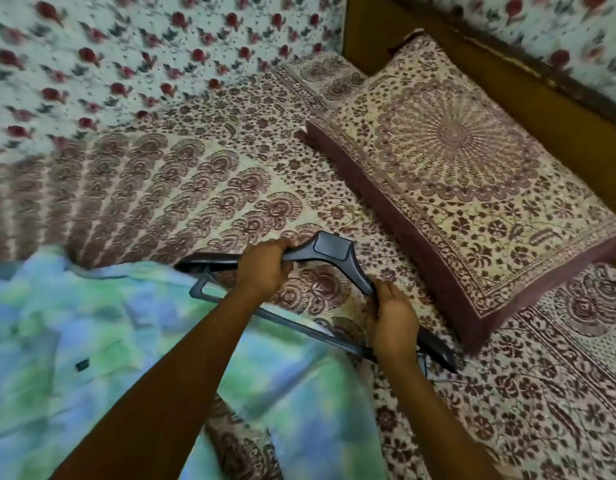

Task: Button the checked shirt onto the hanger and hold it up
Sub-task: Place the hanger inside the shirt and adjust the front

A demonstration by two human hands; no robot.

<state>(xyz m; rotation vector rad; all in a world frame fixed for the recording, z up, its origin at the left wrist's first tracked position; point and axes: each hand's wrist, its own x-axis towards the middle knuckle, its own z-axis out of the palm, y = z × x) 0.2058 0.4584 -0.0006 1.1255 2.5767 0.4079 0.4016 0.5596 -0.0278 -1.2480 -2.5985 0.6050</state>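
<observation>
On a bed spread with a maroon-patterned bedsheet (182,188), I see both of the person's hands holding a dark plastic hanger (332,249). Their left hand (265,271) curls over the hanger's left shoulder near the neck, and the right hand (394,322) grips the right arm lower down. Its gold hook (341,216) points away toward a matching pillow (472,188). Blurred, the blue-green checked shirt (92,341) lies crumpled on the bed at lower left, beside the hanger's left end.

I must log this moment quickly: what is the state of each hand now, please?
Left hand: grips the dark hanger on one shoulder arm.
Right hand: holds the hanger's other shoulder arm.
</observation>
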